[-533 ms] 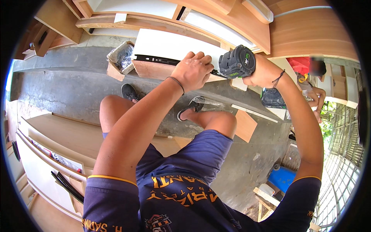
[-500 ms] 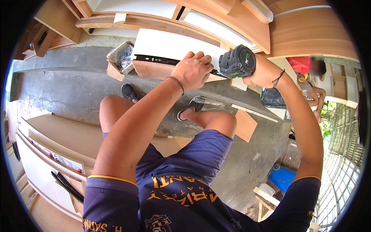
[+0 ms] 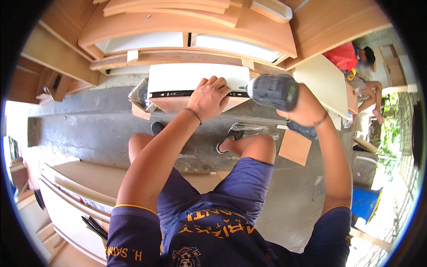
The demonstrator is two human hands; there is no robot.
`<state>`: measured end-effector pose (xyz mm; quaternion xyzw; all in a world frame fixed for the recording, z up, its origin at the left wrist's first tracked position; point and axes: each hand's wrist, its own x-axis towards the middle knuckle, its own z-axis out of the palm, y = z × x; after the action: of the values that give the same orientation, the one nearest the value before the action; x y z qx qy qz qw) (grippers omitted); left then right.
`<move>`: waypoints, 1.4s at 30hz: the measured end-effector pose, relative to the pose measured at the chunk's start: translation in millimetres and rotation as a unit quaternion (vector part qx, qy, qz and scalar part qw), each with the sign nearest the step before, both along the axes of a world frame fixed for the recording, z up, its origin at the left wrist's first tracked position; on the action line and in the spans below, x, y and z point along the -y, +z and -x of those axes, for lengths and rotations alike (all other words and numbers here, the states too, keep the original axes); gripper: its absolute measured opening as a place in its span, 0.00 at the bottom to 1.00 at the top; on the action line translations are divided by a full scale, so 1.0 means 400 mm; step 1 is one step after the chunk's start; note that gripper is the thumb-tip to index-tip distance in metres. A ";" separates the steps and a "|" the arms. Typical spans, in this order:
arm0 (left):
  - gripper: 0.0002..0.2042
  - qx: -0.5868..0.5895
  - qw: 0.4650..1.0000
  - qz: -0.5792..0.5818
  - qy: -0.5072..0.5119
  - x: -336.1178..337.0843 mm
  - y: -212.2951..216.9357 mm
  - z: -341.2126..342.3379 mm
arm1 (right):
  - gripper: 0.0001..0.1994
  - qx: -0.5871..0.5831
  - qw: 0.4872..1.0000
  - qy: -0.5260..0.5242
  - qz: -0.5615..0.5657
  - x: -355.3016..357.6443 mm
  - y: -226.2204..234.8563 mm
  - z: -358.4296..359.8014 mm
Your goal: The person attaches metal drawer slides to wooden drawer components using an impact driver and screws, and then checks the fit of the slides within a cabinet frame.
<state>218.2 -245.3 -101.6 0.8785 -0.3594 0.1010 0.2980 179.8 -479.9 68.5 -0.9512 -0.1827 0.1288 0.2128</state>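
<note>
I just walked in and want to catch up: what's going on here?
A person's left hand lies over a black rail along a white board's edge. Their right hand holds a dark power drill, its tip near the rail's right end; contact is unclear.

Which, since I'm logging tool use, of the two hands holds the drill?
The right hand holds the dark drill; the left hand, with no tool showing, lies across the black rail along the white panel.
</note>
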 end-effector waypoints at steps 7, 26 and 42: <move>0.12 -0.029 0.999 -0.026 0.006 0.011 0.027 0.002 | 0.22 -0.082 0.932 -0.220 -0.277 0.176 -0.131 0.409; 0.04 -0.064 0.966 -0.184 -0.172 0.183 0.102 -0.068 | 0.32 -0.190 0.663 -0.394 -0.608 0.264 -0.324 0.717; 0.14 0.006 0.999 -0.042 0.003 -0.073 0.073 -0.061 | 0.31 -0.158 0.677 -0.412 -0.588 0.239 -0.313 0.719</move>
<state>242.6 -216.1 -72.6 0.8908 -0.3623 0.0917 0.2583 -107.7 -575.4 -56.5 -0.5741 0.2263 0.0421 0.7858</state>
